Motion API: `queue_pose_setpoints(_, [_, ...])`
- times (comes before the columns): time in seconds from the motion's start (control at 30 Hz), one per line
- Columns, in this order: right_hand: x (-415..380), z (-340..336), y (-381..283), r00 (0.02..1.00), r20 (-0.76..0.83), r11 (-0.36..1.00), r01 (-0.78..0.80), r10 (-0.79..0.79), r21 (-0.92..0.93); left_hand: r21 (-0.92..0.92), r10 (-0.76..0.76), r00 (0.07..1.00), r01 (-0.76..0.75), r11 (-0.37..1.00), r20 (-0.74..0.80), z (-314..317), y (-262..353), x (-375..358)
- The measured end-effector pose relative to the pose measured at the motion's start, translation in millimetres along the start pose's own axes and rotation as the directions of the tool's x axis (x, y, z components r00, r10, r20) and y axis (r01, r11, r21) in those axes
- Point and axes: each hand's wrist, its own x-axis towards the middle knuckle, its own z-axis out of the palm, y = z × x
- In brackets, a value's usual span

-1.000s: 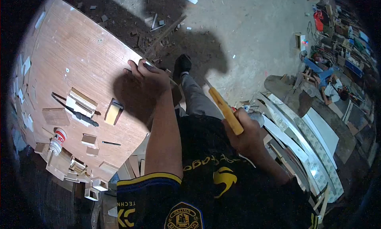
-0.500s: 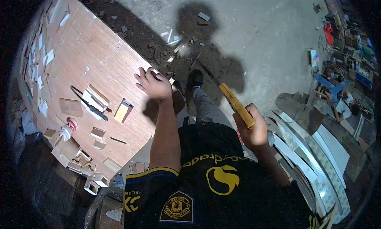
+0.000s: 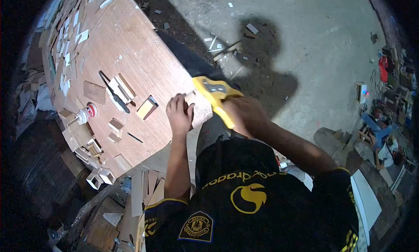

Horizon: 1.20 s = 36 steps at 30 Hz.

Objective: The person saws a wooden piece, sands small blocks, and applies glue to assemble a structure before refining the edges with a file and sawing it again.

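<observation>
My right hand (image 3: 245, 115) grips a handsaw by its yellow handle (image 3: 223, 116); the hand is blurred by motion. The saw's blade can hardly be made out beside the table edge. Near the corner of the wooden table (image 3: 144, 46), my left hand (image 3: 179, 117) rests with bent fingers and thumb around a small piece of wood (image 3: 190, 97), mostly hidden by the fingers. To the left of that hand lie a yellow-and-dark block (image 3: 147, 108), a black-handled tool (image 3: 118, 101) against pale wood strips (image 3: 122, 88), and a thin dark pencil-like stick (image 3: 135, 137).
A white-and-red container (image 3: 86, 114) stands beside small wooden boxes (image 3: 100, 178) at the table's left edge. Pale offcuts (image 3: 81, 36) lie at the far end. Scraps (image 3: 252, 28) litter the concrete floor. Another person (image 3: 386, 151) sits low at the far right among clutter.
My right hand has brought the saw leftward to the table corner beside my left hand. The view has shifted, and my left hand now sits closer to the corner.
</observation>
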Motion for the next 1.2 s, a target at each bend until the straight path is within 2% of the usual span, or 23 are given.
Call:
queue_pose_setpoints(0.07, [28, 19, 3, 0.993, 0.107, 0.990, 0.062, -0.049, -0.126, -0.003, -0.034, 0.999, 0.034, 0.999, -0.009, 11, -5, -18])
queue_pose_setpoints(0.13, [46, 47, 9, 0.986, 0.017, 0.960, 0.163, -0.163, -0.228, -0.189, -0.216, 0.973, 0.198, 0.962, -0.078, 17, -5, -31])
queue_pose_setpoints(0.2, [65, 75, 19, 0.979, 0.054, 0.947, 0.203, -0.195, -0.249, -0.170, -0.238, 0.959, 0.211, 0.962, -0.156, 20, -8, -44])
queue_pose_setpoints(0.23, [75, 89, 24, 0.968, 0.052, 0.938, 0.253, -0.247, -0.237, -0.395, -0.428, 0.898, 0.358, 0.846, -0.105, 19, -6, -49])
queue_pose_setpoints(0.27, [84, 101, 30, 0.952, 0.048, 0.926, 0.306, -0.303, -0.220, -0.587, -0.589, 0.808, 0.469, 0.660, -0.017, 18, -4, -54])
queue_pose_setpoints(0.3, [94, 111, 36, 0.936, 0.044, 0.904, 0.350, -0.350, -0.246, -0.694, -0.663, 0.747, 0.498, 0.519, 0.040, 4, 12, -47])
queue_pose_setpoints(0.33, [101, 118, 38, 0.937, 0.077, 0.890, 0.348, -0.341, -0.295, -0.739, -0.678, 0.735, 0.466, 0.487, 0.017, -6, 21, -43])
queue_pose_setpoints(0.4, [112, 133, 45, 0.931, 0.078, 0.866, 0.362, -0.358, -0.344, -0.743, -0.690, 0.717, 0.514, 0.428, 0.098, -20, 20, -50])
queue_pose_setpoints(0.47, [117, 150, 55, 0.929, 0.135, 0.848, 0.369, -0.344, -0.380, -0.740, -0.773, 0.624, 0.573, 0.352, 0.115, -20, 18, -57])
queue_pose_setpoints(0.57, [113, 164, 61, 0.926, 0.201, 0.842, 0.375, -0.320, -0.388, -0.755, -0.777, 0.611, 0.579, 0.308, 0.152, -19, 11, -63])
queue_pose_setpoints(0.63, [108, 171, 60, 0.924, 0.288, 0.847, 0.355, -0.253, -0.395, -0.832, -0.756, 0.652, 0.451, 0.323, 0.060, -22, 23, -49])
queue_pose_setpoints(0.67, [106, 178, 60, 0.933, 0.191, 0.858, 0.357, -0.306, -0.369, -0.813, -0.731, 0.683, 0.432, 0.389, 0.013, -20, 22, -46])
queue_pose_setpoints(0.73, [103, 176, 50, 0.937, 0.244, 0.865, 0.330, -0.250, -0.379, -0.802, -0.708, 0.706, 0.413, 0.430, -0.016, -24, 36, -28])
queue_pose_setpoints(0.8, [95, 187, 49, 0.981, 0.195, 0.986, 0.026, 0.006, -0.165, -0.720, -0.645, 0.754, 0.377, 0.582, -0.126, -9, 28, -22])
queue_pose_setpoints(0.83, [90, 184, 45, 0.985, 0.171, 0.976, 0.032, 0.006, -0.217, -0.768, -0.695, 0.714, 0.396, 0.503, -0.087, -17, 47, -6])
queue_pose_setpoints(0.87, [88, 179, 42, 0.989, 0.145, 0.963, 0.040, -0.001, -0.266, -0.767, -0.717, 0.668, 0.350, 0.538, -0.199, -8, 56, 10])
queue_pose_setpoints(0.9, [86, 176, 45, 0.942, 0.300, 0.987, -0.159, 0.153, -0.006, -0.761, -0.704, 0.676, 0.334, 0.556, -0.218, -1, 54, 14])
queue_pose_setpoints(0.93, [82, 164, 47, 0.984, 0.153, 0.993, -0.103, 0.093, 0.057, -0.754, -0.691, 0.682, 0.320, 0.574, -0.237, 2, 53, 16])
queue_pose_setpoints(1.0, [71, 141, 63, 0.986, -0.079, 0.987, 0.153, -0.149, 0.053, -0.755, -0.707, 0.687, 0.370, 0.541, -0.170, 7, 61, 29])
queue_pose_setpoints(1.07, [51, 108, 89, 0.977, -0.213, 0.984, 0.007, 0.031, 0.178, -0.869, -0.640, 0.750, 0.197, 0.454, -0.164, 14, 76, 52])
queue_pose_setpoints(1.1, [34, 106, 111, 0.949, -0.280, 0.986, -0.119, 0.148, 0.116, -0.866, -0.586, 0.798, 0.190, 0.463, -0.139, 22, 71, 53])
queue_pose_setpoints(1.13, [17, 94, 133, 0.887, -0.144, 0.885, -0.399, 0.439, 0.239, -0.865, -0.579, 0.804, 0.192, 0.463, -0.131, 28, 67, 55])
queue_pose_setpoints(1.2, [-27, 113, 208, 0.762, -0.301, 0.818, -0.512, 0.573, 0.262, -0.486, -0.289, 0.948, 0.192, 0.852, -0.132, 39, 55, 57])
